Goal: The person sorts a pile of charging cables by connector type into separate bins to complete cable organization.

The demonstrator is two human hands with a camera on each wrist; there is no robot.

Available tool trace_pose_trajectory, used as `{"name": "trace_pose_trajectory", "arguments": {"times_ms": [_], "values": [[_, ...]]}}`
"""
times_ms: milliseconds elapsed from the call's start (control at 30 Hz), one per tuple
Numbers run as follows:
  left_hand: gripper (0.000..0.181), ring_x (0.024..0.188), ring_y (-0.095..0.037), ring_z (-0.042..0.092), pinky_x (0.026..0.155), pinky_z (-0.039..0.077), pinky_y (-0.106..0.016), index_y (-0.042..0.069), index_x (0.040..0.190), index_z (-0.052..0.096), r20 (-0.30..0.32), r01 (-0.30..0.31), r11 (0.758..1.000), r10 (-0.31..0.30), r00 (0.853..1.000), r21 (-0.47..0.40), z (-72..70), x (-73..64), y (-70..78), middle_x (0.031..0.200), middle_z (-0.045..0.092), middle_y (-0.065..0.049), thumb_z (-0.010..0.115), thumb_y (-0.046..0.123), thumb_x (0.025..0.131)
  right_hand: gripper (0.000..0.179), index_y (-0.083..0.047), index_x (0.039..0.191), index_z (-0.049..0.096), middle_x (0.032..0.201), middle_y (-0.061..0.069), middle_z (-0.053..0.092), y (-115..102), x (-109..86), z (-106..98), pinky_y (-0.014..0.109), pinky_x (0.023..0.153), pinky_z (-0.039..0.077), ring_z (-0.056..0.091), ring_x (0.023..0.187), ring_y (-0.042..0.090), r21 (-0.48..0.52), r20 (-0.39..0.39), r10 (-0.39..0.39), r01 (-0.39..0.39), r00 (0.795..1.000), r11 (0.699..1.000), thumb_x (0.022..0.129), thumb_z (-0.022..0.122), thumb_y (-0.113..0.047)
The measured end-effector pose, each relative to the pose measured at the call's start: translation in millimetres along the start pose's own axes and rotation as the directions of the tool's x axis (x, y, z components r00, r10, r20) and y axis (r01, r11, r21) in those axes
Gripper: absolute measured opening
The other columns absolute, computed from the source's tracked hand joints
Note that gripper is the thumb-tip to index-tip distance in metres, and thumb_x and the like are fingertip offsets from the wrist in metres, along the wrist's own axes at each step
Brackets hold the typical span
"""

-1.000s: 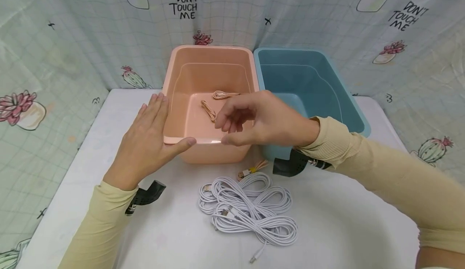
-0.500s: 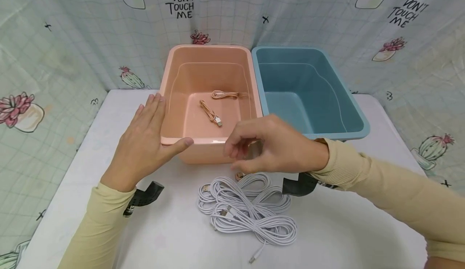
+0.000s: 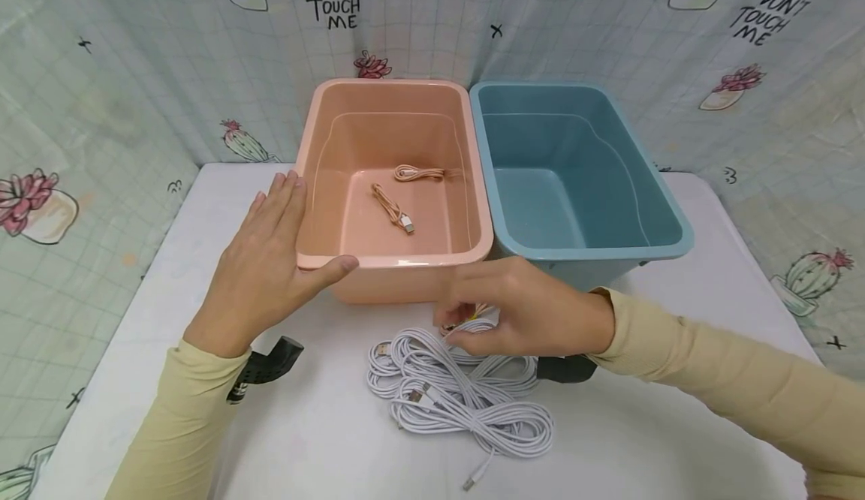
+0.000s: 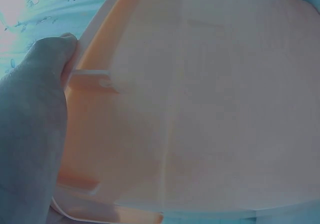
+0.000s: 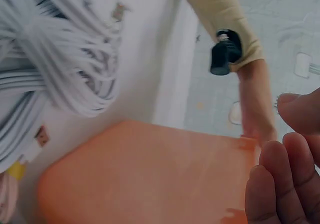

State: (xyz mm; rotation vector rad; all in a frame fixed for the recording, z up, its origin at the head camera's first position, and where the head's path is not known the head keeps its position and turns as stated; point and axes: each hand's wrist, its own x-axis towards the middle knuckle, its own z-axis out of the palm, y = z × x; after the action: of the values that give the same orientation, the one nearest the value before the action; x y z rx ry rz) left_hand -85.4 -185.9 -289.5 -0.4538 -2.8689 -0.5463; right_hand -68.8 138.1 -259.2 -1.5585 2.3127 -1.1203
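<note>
My left hand (image 3: 260, 267) rests with straight fingers along the left rim of the pink bin (image 3: 395, 261), thumb on its front corner. In the left wrist view the thumb (image 4: 57, 59) lies against the rim. My right hand (image 3: 516, 308), fingers loosely bent, hovers low over the back of a pile of coiled white USB cables (image 3: 473, 402). Thumb and fingers (image 5: 262, 196) are apart in the right wrist view, with nothing between them. Close by is a tan cable with a yellow tie (image 5: 17, 170), partly hidden by the hand in the head view.
Two coiled tan cables, one with a white USB plug (image 3: 390, 207) and one farther back (image 3: 419, 174), lie inside the pink bin. Against its right side stands a blue bin (image 3: 598, 253). Behind both hangs a printed curtain (image 3: 419, 19). Everything stands on a white table (image 3: 324, 440).
From over the pink bin, my right hand has moved down and toward me to the back of the cable pile. The left hand has stayed on the rim.
</note>
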Motion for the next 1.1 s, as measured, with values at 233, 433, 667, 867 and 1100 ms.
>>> {"name": "trace_pose_trajectory", "arguments": {"times_ms": [233, 433, 667, 867, 1100], "values": [[0.112, 0.164, -0.033, 0.015, 0.135, 0.013, -0.048, 0.000, 0.164, 0.017, 0.000, 0.004, 1.000, -0.004, 1.000, 0.000, 0.6, -0.4, -0.1, 0.173, 0.020, -0.019, 0.069, 0.065, 0.089, 0.017, -0.014, 0.100, 0.074, 0.095, -0.003, 0.070, 15, -11.8, 13, 0.017, 0.079, 0.059, 0.064, 0.086, 0.004, -0.049, 0.030, 0.027, -0.026, 0.999, 0.998, 0.086, 0.081, -0.006], [0.112, 0.164, -0.034, 0.016, 0.136, 0.012, -0.047, 0.000, 0.164, 0.018, -0.008, -0.003, 1.000, 0.003, 1.000, -0.004, 0.7, -0.7, -0.2, 0.173, 0.020, -0.019, 0.069, 0.064, 0.089, 0.020, -0.013, 0.104, 0.076, 0.099, -0.003, 0.073, 29, -20.1, 21, 0.015, 0.081, 0.059, 0.068, 0.088, 0.004, -0.122, 0.047, 0.028, -0.022, 0.998, 0.992, 0.086, 0.080, -0.005], [0.112, 0.164, -0.033, 0.016, 0.136, 0.013, -0.047, 0.000, 0.164, 0.017, -0.011, -0.003, 1.000, 0.003, 1.000, 0.001, 0.9, -0.4, -0.4, 0.173, 0.020, -0.019, 0.070, 0.063, 0.088, 0.022, -0.014, 0.108, 0.077, 0.104, -0.002, 0.074, 43, -27.3, 26, 0.016, 0.082, 0.060, 0.073, 0.092, 0.007, -0.198, 0.063, 0.043, -0.030, 0.997, 0.980, 0.087, 0.080, -0.007], [0.112, 0.164, -0.033, 0.016, 0.136, 0.013, -0.047, 0.001, 0.165, 0.017, -0.016, -0.006, 1.000, 0.006, 1.000, -0.002, 0.9, -0.1, -1.2, 0.173, 0.021, -0.019, 0.070, 0.064, 0.088, 0.023, -0.012, 0.107, 0.076, 0.104, -0.003, 0.074, 56, -32.5, 32, 0.019, 0.082, 0.061, 0.071, 0.097, 0.007, -0.292, 0.058, 0.043, -0.024, 0.997, 0.956, 0.085, 0.083, -0.010], [0.112, 0.164, -0.033, 0.016, 0.135, 0.014, -0.049, 0.001, 0.164, 0.018, -0.017, -0.005, 1.000, 0.005, 1.000, -0.002, 1.0, 0.6, -1.1, 0.172, 0.021, -0.019, 0.070, 0.063, 0.088, 0.022, -0.011, 0.106, 0.076, 0.104, -0.001, 0.075, 68, -33.7, 37, 0.024, 0.083, 0.062, 0.071, 0.099, 0.011, -0.332, 0.062, 0.072, -0.048, 0.995, 0.942, 0.085, 0.083, -0.009]]}}
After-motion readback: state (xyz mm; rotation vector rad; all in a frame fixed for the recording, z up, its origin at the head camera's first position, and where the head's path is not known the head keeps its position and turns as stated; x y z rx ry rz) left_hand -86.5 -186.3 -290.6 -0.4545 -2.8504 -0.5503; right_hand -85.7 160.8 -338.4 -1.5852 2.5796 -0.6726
